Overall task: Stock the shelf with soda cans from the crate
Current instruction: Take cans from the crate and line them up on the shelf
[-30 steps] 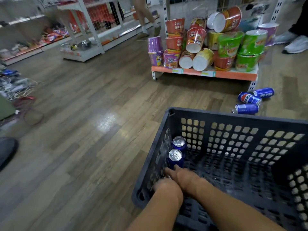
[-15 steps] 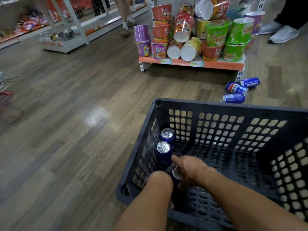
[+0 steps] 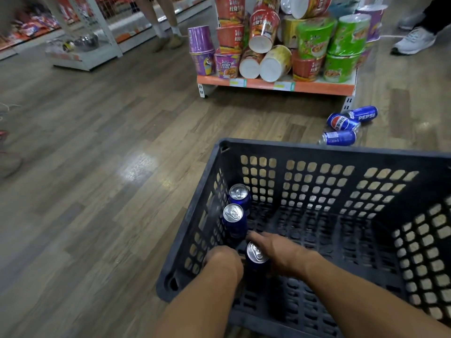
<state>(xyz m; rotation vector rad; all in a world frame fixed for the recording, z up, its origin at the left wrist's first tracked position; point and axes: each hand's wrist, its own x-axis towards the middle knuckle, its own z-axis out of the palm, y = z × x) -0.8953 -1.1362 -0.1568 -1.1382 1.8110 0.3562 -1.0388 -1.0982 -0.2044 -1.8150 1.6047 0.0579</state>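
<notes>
A dark plastic crate (image 3: 317, 150) stands on the floor in front of me. Two blue soda cans (image 3: 234, 215) stand upright along its left wall. My right hand (image 3: 280, 252) grips a third blue can (image 3: 256, 254) just in front of them, its silver top showing. My left hand (image 3: 223, 261) reaches down in the crate's near left corner with fingers curled; what it holds is hidden. Three blue Pepsi cans (image 3: 341, 123) lie on the floor beyond the crate. The low orange-edged shelf (image 3: 268, 85) behind is piled with noodle cups.
Instant noodle cups (image 3: 312, 40) are stacked and tumbled on the low shelf. White wire shelving (image 3: 85, 45) stands at the back left. A person's legs (image 3: 166, 25) are behind it, and another person's white sneaker (image 3: 412, 40) is at the top right.
My right hand has closed round a can and lifted it so its top shows. The view has shifted closer to the crate and shelf.
</notes>
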